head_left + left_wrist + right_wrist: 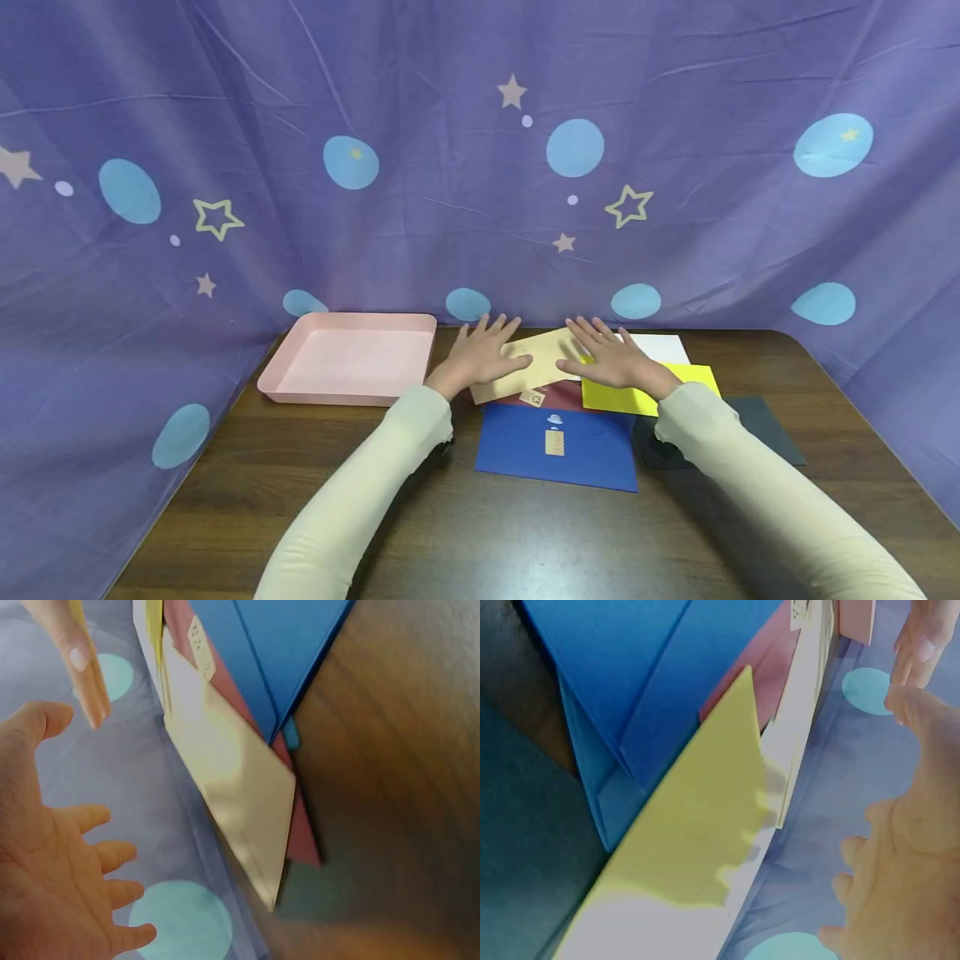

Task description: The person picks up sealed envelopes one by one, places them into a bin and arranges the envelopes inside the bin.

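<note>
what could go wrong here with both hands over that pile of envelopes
The tan envelope lies atop a loose overlapping pile, so dragging it may shift the red one and the yellow one beneath.

Both the left hand and right hand are flat with straight fingers, so the thin envelope may slide rather than lift.

The pile sits near the curtain at the table's far edge; a push could crumple envelopes against it.

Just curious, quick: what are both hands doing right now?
Left hand: open, flat above the cream envelope.
Right hand: open, fingers spread, holding nothing.

Perhaps a studio: draped starry backdrop [480,167]
</note>
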### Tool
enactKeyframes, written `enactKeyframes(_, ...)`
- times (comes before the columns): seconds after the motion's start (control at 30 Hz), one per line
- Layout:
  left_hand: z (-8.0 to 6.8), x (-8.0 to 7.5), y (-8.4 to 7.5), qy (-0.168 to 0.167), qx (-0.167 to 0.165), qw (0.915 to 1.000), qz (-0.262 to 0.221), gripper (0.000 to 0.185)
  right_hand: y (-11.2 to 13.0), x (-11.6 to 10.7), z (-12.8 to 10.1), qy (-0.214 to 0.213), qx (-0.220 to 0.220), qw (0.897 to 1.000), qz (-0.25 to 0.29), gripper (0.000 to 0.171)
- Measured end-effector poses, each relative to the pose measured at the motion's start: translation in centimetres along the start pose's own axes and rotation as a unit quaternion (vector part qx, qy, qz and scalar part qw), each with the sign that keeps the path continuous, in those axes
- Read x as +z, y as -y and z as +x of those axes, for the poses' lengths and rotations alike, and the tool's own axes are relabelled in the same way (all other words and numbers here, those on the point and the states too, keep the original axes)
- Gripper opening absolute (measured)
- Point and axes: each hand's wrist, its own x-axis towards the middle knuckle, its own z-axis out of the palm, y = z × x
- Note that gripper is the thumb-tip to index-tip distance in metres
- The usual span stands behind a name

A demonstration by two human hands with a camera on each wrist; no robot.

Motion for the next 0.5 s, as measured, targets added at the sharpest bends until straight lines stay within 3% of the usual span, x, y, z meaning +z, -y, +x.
enactKeyframes(0.27,-1.2,-2.5,1.5,-0.047,-0.021,0.9984,-0.022,0.080,0.1,-2.2,-0.6,0.010,-0.017,0.999,0.030,0.090)
enactKeyframes(0.37,-1.9,-3.5,2.1,-0.062,-0.039,0.9959,-0.053,0.073,0.4,-2.9,-0.8,0.004,-0.030,0.999,0.032,0.086)
enactKeyframes(0.5,-2.8,-4.9,3.0,-0.094,-0.055,0.9890,-0.100,0.032,0.9,-3.7,-1.2,-0.016,-0.048,0.998,0.027,0.080)
